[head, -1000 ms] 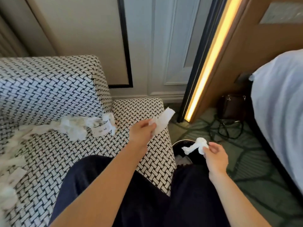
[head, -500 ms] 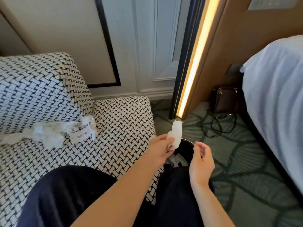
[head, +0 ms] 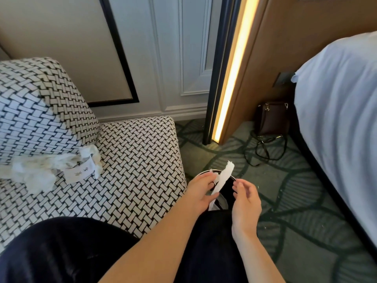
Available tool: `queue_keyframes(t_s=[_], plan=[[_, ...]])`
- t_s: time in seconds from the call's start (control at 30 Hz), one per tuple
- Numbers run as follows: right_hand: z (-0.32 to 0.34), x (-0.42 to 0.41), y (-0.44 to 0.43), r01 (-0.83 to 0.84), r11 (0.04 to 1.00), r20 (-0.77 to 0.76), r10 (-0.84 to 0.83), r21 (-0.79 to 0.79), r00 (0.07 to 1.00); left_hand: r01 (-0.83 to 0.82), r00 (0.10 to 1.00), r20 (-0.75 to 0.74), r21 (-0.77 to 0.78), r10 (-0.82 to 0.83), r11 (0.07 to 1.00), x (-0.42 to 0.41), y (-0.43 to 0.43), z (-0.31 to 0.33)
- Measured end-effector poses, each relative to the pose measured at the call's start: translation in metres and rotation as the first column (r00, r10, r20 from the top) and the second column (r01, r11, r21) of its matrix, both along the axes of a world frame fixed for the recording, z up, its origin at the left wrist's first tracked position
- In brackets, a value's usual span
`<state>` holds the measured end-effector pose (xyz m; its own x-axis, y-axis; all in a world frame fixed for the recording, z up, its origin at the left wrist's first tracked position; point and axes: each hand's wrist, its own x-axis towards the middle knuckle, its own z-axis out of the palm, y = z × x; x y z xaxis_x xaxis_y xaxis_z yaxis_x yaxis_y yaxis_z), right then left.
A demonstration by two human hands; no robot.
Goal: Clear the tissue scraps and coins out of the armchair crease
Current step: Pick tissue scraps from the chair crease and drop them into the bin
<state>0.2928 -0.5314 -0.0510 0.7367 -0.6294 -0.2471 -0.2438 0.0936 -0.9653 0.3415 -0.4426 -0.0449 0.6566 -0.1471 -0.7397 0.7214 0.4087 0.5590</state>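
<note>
My left hand (head: 201, 190) pinches a white tissue strip (head: 226, 175) and holds it above the dark round bin (head: 226, 189) that stands on the floor beside the armchair. My right hand (head: 245, 198) hovers just right of the strip, over the bin, fingers loosely bent and holding nothing. A heap of torn tissue scraps (head: 38, 170) lies along the crease between the armchair seat (head: 134, 156) and its backrest, with a printed paper tag (head: 80, 173) among them. No coins show.
My dark-clothed legs fill the bottom of the view. A brown handbag (head: 272, 118) with a strap lies on the patterned carpet. The white bed (head: 338, 111) runs along the right. A lit wooden panel (head: 234, 68) stands behind the bin.
My left hand has carried the tissue strip from above the seat to over the bin. The crumpled tissue has gone from my right hand, which has drawn in beside the strip.
</note>
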Motion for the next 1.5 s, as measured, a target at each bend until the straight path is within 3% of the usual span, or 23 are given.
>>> queue_keyframes(t_s=[0.1,0.37,0.57,0.73,0.83,0.97,1.1,1.37,1.5], plan=[[-0.001,0.001,-0.003,0.003,0.999,-0.016,-0.003,0.037,1.0,-0.002,1.0,-0.03,-0.008,0.002,1.0,-0.002,0.0,-0.004],[0.001,0.001,-0.005,-0.05,0.997,-0.072,0.054,0.054,0.996,0.115,0.991,-0.087,0.158,-0.103,0.981,-0.005,0.013,0.001],[0.022,0.004,0.006,-0.254,0.965,-0.136,0.261,0.061,0.956,0.24,0.965,0.023,0.325,-0.261,0.915,-0.013,0.045,0.04],[0.062,0.007,0.045,-0.445,0.895,-0.097,0.441,-0.029,0.892,0.178,0.936,0.19,0.468,-0.295,0.866,-0.034,0.103,0.096],[0.094,0.006,0.082,-0.581,0.807,-0.038,0.581,-0.102,0.813,0.048,0.915,0.331,0.478,-0.23,0.877,-0.054,0.147,0.13],[0.13,0.0,0.149,-0.734,0.654,0.026,0.75,-0.186,0.661,-0.149,0.868,0.494,0.344,-0.044,0.927,-0.089,0.215,0.17],[0.154,-0.017,0.219,-0.842,0.499,0.099,0.867,-0.205,0.489,-0.32,0.806,0.587,0.321,0.079,0.891,-0.126,0.278,0.187],[0.135,-0.079,0.35,-0.963,0.179,0.099,0.982,-0.203,0.162,-0.58,0.789,0.508,0.43,0.346,0.692,-0.217,0.389,0.149],[0.098,-0.113,0.393,-0.975,0.067,0.049,0.997,-0.214,0.057,-0.675,0.737,0.398,0.446,0.546,0.587,-0.265,0.418,0.111]])
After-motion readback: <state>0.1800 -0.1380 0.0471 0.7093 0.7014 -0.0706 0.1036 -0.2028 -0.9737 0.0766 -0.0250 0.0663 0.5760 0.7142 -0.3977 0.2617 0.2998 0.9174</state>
